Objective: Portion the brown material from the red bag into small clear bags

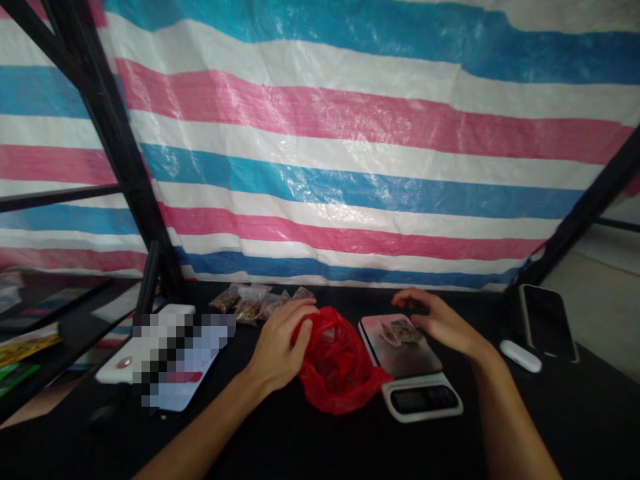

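- Grip of the left hand (pixel 283 340): at the red plastic bag (pixel 336 395), lower centre of the frame (whether it pinches the rim, I cannot tell).
- Right hand (pixel 443 321): thumb and fingers apart, beside the clear packet (pixel 407 331) on the digital scale (pixel 414 363).
- Similar packets (pixel 247 305): on the counter (pixel 320 450), left of centre.

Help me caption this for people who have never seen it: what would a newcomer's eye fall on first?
Probably the blue, white and pink striped sheet filling the background behind the black table. Next, the bright red plastic bag in the middle, with the left hand at its left edge. Just right of it, a small packet lies on a scale, with the right hand close by.
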The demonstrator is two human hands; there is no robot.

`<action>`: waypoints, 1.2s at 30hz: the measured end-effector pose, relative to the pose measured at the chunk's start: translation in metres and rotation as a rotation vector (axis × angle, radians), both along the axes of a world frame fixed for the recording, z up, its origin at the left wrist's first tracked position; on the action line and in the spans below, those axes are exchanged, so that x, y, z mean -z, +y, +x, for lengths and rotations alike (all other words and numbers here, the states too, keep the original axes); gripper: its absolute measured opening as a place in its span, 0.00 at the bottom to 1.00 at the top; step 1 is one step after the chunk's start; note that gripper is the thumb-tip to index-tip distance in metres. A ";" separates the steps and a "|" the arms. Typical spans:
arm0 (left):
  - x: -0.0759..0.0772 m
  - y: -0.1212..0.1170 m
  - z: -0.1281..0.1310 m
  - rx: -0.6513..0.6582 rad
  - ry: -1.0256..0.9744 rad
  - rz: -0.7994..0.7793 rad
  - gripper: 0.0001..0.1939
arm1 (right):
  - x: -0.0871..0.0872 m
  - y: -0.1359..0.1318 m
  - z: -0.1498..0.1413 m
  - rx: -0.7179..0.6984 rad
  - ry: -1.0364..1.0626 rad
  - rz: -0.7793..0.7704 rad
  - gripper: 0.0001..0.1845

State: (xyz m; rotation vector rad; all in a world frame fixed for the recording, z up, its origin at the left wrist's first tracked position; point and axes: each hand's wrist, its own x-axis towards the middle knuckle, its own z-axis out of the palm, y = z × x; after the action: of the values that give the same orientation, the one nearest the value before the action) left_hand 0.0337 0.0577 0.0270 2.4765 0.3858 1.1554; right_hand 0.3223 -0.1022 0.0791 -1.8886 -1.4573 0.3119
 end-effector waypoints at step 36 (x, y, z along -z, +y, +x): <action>-0.004 -0.023 0.009 0.292 -0.051 -0.679 0.22 | 0.007 0.038 -0.071 -0.148 0.416 0.342 0.20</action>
State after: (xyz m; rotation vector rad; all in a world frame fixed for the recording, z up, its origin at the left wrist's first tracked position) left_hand 0.0422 0.0348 0.0305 1.8310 0.3190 0.7935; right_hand 0.2508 -0.0640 0.0722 -1.3512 -1.2718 0.4627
